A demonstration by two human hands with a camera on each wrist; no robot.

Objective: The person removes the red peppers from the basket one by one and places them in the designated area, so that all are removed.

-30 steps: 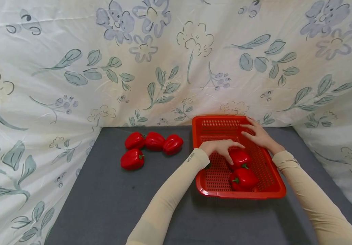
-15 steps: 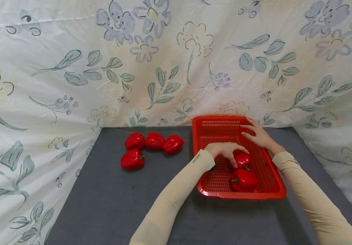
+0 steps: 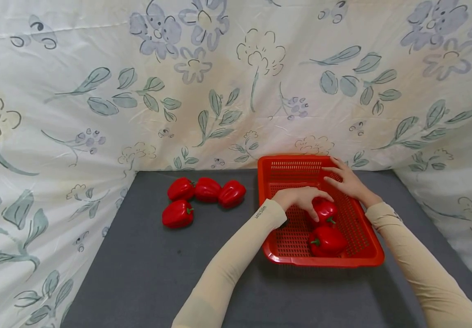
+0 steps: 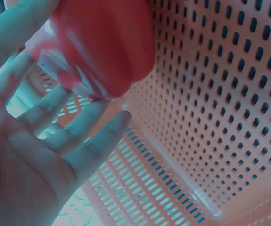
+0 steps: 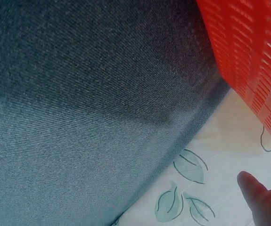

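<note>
Inside a red perforated plastic basket [image 3: 274, 255], my left hand [image 3: 299, 198] holds a red bell pepper [image 3: 327, 212] with thumb and fingers around its side. In the left wrist view, fingers [image 4: 83, 129] reach under the bell pepper [image 4: 107, 42] beside the basket's slotted wall [image 4: 220, 94]. Another red bell pepper [image 3: 328, 240] lies nearer the basket's front, against the held one. My right hand [image 3: 348, 184] rests over the basket's right rim, fingers spread and fairly straight; most of it falls outside the right wrist view.
Several red bell peppers [image 3: 207, 189] lie grouped on the dark grey table [image 3: 158, 273] left of the basket, one [image 3: 177, 214] in front of the others. A floral cloth [image 3: 219, 91] hangs behind the table and along both sides.
My left hand has shifted a little to the right with the bell pepper, then slightly back toward the rear. The right hand, the basket and the other peppers stay in place.
</note>
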